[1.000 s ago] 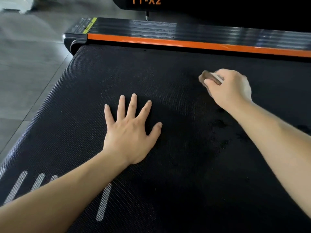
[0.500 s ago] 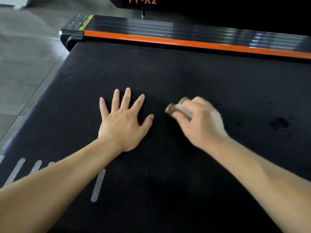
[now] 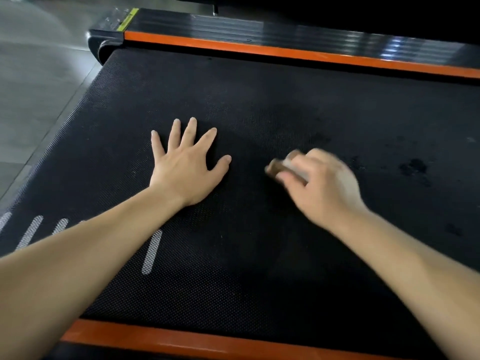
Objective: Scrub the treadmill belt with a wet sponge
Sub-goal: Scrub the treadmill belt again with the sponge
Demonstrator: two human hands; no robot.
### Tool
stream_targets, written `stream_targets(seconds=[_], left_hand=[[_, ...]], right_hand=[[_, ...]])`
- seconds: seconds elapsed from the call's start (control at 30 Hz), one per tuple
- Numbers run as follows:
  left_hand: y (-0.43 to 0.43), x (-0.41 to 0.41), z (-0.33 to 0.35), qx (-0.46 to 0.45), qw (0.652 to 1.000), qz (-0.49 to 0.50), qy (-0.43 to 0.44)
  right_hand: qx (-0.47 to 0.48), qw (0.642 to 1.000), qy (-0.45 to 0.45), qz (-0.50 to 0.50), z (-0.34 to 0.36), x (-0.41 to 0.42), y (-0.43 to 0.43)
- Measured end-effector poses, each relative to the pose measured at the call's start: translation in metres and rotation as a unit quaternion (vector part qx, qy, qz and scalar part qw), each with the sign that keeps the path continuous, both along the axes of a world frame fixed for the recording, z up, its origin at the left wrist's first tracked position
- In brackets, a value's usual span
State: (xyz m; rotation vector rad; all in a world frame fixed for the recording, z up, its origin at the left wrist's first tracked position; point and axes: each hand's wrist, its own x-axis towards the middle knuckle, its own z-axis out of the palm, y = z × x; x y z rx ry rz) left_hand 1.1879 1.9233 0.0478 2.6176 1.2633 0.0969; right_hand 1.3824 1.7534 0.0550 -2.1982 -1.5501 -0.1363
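L hand point(image 3: 185, 168) flat on treadmill belt point(image 3: 259, 105), palm down, fingers point(image 3: 191, 128) spread wide and pointing toward far side rail, thumb out to the R. Grip open, nothing held; whole palm touching belt. L forearm comes in from bottom-left corner.

R hand point(image 3: 323, 184) to the R of L hand, near but apart, motion-blurred. Grip closed around sponge point(image 3: 279, 167): fingers curled over top, thumb at near side. Sponge pokes out past fingertips on the L end; brown scouring face w/ a paler layer against the fingers. Sponge appears pressed to belt, roughly mid-width of belt; exact contact hard to tell b/c of blur. R forearm enters from bottom-right.

Belt black, fine dotted texture, fills most of view. Dark wet blotches point(image 3: 414, 167) on belt to the R of R hand, well apart from sponge; smaller specks around them. Faint darker patch on belt beyond the hands, edges unclear. White dashed stripes point(image 3: 152, 252) printed on belt near L forearm, more at L edge.

Far side rail point(image 3: 285, 32) glossy black w/ orange strip point(image 3: 285, 51) along belt edge; yellow-green label point(image 3: 127, 19) at its L end. Near orange rail point(image 3: 207, 341) along bottom of view, partly under both forearms. Grey tiled floor point(image 3: 39, 74) at L, beyond belt end.
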Motion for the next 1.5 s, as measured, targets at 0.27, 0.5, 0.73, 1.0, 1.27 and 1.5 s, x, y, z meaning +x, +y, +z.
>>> stream_targets(seconds=[0.27, 0.5, 0.73, 1.0, 1.27, 1.5], left_hand=[[-0.057, -0.03, 0.001, -0.012, 0.999, -0.044, -0.006], [-0.066, -0.034, -0.006, 0.027, 0.997, -0.064, 0.03], [-0.067, -0.033, -0.005, 0.025, 0.997, -0.062, 0.025], [-0.066, -0.033, -0.006, 0.03, 0.998, -0.056, 0.026], [-0.07, -0.027, 0.0, 0.018, 0.997, -0.047, 0.051], [-0.078, 0.009, 0.007, -0.023, 0.999, -0.036, 0.032]], right_hand=[[-0.019, 0.994, 0.059, 0.087, -0.004, -0.06, -0.049], [-0.028, 0.995, 0.089, -0.04, 0.008, -0.038, -0.053], [-0.055, 0.982, 0.114, 0.14, 0.014, -0.065, -0.086], [-0.104, 0.952, 0.12, 0.264, 0.01, -0.087, -0.11], [-0.065, 0.973, 0.112, 0.189, 0.016, -0.054, -0.132], [-0.075, 0.975, 0.036, 0.208, 0.014, -0.021, -0.135]])
